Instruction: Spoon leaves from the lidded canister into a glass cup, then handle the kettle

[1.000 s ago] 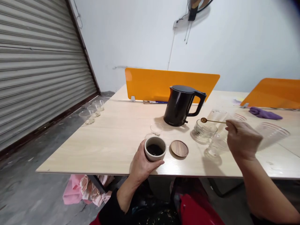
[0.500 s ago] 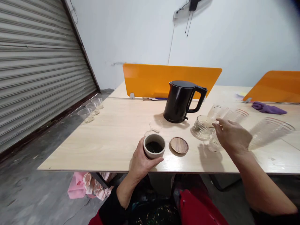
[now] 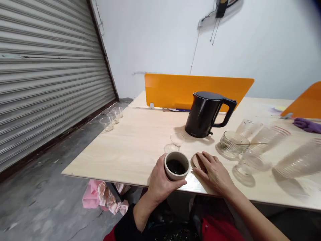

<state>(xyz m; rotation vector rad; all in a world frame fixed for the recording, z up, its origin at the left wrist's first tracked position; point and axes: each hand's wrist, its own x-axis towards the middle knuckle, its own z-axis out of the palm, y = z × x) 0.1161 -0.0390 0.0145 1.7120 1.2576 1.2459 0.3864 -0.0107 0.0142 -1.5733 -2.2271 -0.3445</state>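
**A:** What worries you here?

**B:** The cup point(image 3: 176, 165) is in the left hand point(image 3: 160, 177), well in front of the kettle point(image 3: 207, 113) and a little to its left, close to the near rim of the bench point(image 3: 130, 147). It is uncovered and has something dark inside. I'd judge that a jerk of the wrist could tip it toward the lap.

**A:** And the other side?

**B:** The right hand point(image 3: 213, 169) lies over the wooden lid point(image 3: 194, 160), straight in front of the kettle and just beside the cup. If the lid is dragged, it could knock the cup's wall. A wide elbow might also catch the ribbed glass bowl point(image 3: 232, 144), in front of the kettle to its right, where a thin spoon point(image 3: 253, 144) lies across the rim.

**A:** How are the fingers set?

**B:** The left fingers curl round the cup's wall with the thumb on the near side, so it is a full hold. The right fingers are nearly straight, palm down and flat on the lid. They grip nothing.
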